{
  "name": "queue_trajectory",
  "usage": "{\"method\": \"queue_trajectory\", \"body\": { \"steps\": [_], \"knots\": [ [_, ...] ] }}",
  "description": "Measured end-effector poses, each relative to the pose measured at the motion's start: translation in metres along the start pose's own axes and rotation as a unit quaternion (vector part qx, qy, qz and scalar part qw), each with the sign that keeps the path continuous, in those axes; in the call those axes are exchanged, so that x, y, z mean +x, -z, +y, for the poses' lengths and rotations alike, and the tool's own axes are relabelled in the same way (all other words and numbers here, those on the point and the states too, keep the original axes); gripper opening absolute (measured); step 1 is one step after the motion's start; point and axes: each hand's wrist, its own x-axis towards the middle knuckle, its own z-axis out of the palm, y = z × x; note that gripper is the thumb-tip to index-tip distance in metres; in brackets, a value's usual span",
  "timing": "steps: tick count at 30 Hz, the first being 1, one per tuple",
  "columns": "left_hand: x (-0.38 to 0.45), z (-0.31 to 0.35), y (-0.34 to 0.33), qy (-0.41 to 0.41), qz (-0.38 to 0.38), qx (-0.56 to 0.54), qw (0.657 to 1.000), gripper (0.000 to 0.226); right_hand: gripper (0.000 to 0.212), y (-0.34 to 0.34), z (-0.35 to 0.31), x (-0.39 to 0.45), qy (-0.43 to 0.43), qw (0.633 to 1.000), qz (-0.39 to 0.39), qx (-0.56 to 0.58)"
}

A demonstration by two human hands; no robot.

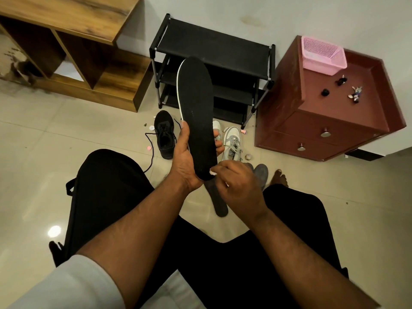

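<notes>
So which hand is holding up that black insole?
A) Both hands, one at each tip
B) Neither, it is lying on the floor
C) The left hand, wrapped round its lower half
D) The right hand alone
C: the left hand grips the black insole round its lower half and holds it upright, while the right hand only pinches a small white scrap at its heel end.

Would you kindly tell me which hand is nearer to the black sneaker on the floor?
Left. The left hand, gripping the black insole, is just right of the black sneaker; the right hand pinches a white piece at the insole's heel, farther right.
</notes>
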Motion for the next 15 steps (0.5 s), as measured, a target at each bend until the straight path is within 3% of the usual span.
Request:
{"method": "queue_trajectory", "body": {
  "steps": [6,11,15],
  "knots": [
    [0.004,-0.003,0.003,-0.007,0.036,-0.003,0.999,0.084,0.021,0.0,-0.021,0.001,0.06,0.997,-0.036,0.027],
    [0.002,-0.003,0.003,0.014,0.031,-0.032,0.999,0.071,0.021,0.004,0.011,0.006,-0.011,1.0,-0.003,0.002],
    [0.005,-0.005,0.001,0.002,0.062,-0.032,0.998,0.06,0.02,0.004,-0.013,0.005,0.057,0.998,-0.023,0.014]
  ]
}}
